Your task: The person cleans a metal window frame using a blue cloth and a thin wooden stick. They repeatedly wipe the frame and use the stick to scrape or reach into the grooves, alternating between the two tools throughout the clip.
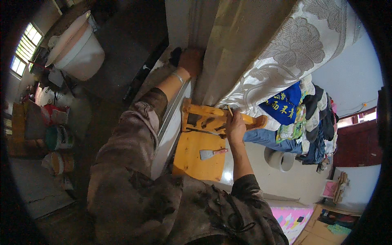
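Observation:
My right hand point(235, 125) is closed around a thin yellowish stick point(229, 109), whose end shows above the fist. It is at the back of a wooden chair point(211, 111); whether it also grips the rail cannot be told. On the chair's seat point(196, 145) lies a putty knife point(212, 153) with a wide metal blade and a reddish handle. My left hand point(191, 62) reaches to the foot of a door frame or wall edge point(180, 27). Shadow hides its fingers. Beside it is a small dark item point(175, 56), too dim to name.
A patterned curtain point(288, 52) hangs above the chair. Heaped clothes point(309, 119) and a white bucket point(280, 160) are to the right. A pale sill or threshold strip point(168, 131) runs under my left arm. A large tub point(79, 46) stands at left.

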A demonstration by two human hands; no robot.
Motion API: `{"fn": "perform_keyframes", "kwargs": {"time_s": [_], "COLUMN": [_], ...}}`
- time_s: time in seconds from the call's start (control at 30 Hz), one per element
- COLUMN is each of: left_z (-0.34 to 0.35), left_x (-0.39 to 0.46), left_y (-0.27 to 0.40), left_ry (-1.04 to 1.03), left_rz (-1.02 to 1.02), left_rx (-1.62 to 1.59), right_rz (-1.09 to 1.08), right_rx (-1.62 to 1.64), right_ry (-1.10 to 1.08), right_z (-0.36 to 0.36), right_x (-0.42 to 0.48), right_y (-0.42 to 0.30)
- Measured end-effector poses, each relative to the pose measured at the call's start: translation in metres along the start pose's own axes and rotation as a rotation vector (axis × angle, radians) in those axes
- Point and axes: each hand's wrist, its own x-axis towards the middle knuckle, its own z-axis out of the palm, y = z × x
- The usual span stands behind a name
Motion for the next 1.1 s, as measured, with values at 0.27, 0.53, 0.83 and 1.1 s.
{"fn": "perform_keyframes", "kwargs": {"time_s": [0.27,0.53,0.83,1.1], "left_z": [-0.062,-0.152,-0.107,-0.127], "left_x": [-0.077,-0.241,-0.173,-0.264], "left_y": [-0.012,-0.028,-0.023,-0.009], "left_ry": [-0.369,-0.972,-0.143,-0.431], "left_rz": [0.081,0.008,-0.054,-0.066], "left_rx": [-0.136,-0.583,-0.228,-0.244], "right_rz": [0.039,-0.100,-0.078,0.018], "right_rx": [-0.024,0.029,0.027,0.128], "right_ry": [-0.015,0.103,-0.007,-0.129], "right_z": [-0.002,0.009,0.011,-0.005], "right_x": [0.002,0.000,0.008,0.005], "right_y": [0.004,0.006,0.011,0.001]}}
